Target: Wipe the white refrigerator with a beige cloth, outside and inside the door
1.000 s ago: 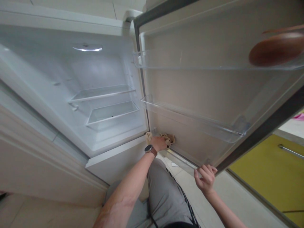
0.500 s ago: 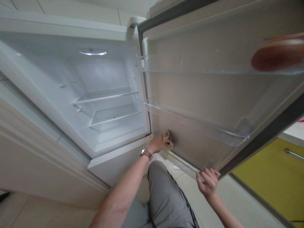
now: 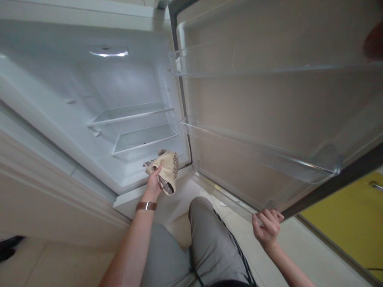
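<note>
My left hand, with a watch on its wrist, grips a crumpled beige cloth with a dark pattern. Both are in front of the lower opening of the refrigerator, near the hinge side. Over at the lower corner of the open refrigerator door, my right hand has its fingers curled over the edge, by the end of the bottom clear door bin. What its fingertips touch is partly hidden.
Two glass shelves sit inside the lit refrigerator. Clear bins cross the door. A yellow cabinet stands at the right, and a blurred reddish-brown thing shows at the upper right edge. My knees are below the door.
My left hand has drawn the cloth away from the door's lower inner corner, leftward to the front of the refrigerator opening. My right hand stays at the door edge. The view has shifted slightly.
</note>
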`<state>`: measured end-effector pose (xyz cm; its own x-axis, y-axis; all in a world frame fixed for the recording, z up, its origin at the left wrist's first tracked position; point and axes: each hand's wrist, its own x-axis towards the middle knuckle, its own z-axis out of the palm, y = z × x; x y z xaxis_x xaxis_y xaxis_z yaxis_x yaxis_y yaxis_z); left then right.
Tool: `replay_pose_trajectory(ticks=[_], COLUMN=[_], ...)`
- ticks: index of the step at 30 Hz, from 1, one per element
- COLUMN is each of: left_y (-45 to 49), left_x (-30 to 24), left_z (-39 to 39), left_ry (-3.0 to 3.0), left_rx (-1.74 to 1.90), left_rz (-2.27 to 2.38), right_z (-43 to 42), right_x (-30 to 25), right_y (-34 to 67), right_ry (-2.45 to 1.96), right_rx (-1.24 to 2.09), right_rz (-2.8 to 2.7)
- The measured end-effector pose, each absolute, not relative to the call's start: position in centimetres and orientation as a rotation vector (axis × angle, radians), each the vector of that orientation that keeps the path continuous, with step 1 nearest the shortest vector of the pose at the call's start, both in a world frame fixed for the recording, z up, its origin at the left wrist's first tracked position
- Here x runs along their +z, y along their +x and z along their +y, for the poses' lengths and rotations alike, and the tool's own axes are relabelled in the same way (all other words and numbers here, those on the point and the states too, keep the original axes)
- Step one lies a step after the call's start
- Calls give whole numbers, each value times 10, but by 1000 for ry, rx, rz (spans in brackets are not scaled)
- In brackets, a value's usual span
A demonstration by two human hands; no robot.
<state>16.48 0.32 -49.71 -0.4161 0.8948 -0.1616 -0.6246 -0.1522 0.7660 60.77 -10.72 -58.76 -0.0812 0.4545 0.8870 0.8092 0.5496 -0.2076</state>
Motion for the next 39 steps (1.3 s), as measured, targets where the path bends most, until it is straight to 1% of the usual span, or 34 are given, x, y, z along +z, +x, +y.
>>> replay_pose_trajectory(ticks=[6,9,12,16,27,33,39], left_y=[195,218,232,239,265,316,376], left_x=[-529,-547,-562,-580,-613,-632,-638], left_z=[31,46,57,61,28,6,-38], left_ry=[497,554,588,455,72,-50,-185], left_rx=[1644,1579,1594,1605,1431,1336,1138], left_rz=[1153,1133,1090,1021,887,824,775], right_z=[-108,-109,-110,-111,-111,-112,-112], right_x=[-585,-587,-588,-587,-587,-585,-585], right_y=[605,605,604,603,602,602,601], right_ry=[-1063,-1074,-1085,-1079,-1069,-1070,-1073], right_rx=[-406,-389,-378,-387,-380,-368,-353], right_rz=[-1716,-1723,-1725,-1730,-1715,-1711,-1701])
